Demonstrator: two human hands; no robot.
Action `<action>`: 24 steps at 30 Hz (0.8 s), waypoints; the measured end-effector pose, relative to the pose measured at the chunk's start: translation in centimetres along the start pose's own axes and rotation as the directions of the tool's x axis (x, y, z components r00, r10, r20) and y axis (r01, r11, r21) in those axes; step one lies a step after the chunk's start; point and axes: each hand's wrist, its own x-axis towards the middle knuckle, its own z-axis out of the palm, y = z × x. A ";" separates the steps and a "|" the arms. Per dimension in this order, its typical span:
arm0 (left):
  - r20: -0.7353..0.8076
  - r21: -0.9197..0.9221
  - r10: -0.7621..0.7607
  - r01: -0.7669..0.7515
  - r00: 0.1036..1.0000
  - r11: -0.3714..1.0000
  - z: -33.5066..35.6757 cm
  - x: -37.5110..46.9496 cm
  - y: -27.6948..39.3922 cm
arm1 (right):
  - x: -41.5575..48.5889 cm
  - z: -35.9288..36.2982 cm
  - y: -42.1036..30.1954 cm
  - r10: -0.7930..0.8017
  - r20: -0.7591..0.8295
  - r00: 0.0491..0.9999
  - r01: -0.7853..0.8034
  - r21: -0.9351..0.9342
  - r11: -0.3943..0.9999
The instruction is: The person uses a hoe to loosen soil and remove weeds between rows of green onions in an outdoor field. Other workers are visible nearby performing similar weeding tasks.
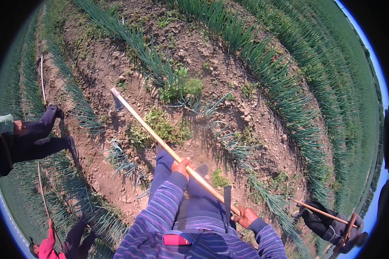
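A long-handled hoe crosses in front of me, its pale wooden handle (149, 130) running from upper left to lower right. My left hand (181, 167) grips the handle around its middle. Near the butt end, my right hand (245, 217) is closed around the same handle. The metal hoe blade (117, 101) is at the far end, over bare soil; whether it touches the ground I cannot tell. Between the blade and my feet grows a clump of low weeds (159, 128). Beyond the handle, onion-like plants (210, 108) lean over, beside a leafy weed (181, 85).
Rows of green onion-like plants (278, 87) curve along both sides, with cloddy soil (210, 61) between them. One co-worker (42, 136) stands at left, another in a red top (50, 244) at lower left. At lower right a person (327, 223) holds a wooden handle (321, 212).
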 end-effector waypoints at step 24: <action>0.003 -0.001 0.119 -0.119 0.993 0.993 -6.9 9.4 30.1 | 20.6 -10.5 -36.5 -0.111 0.053 0.992 0.119 -0.201 0.972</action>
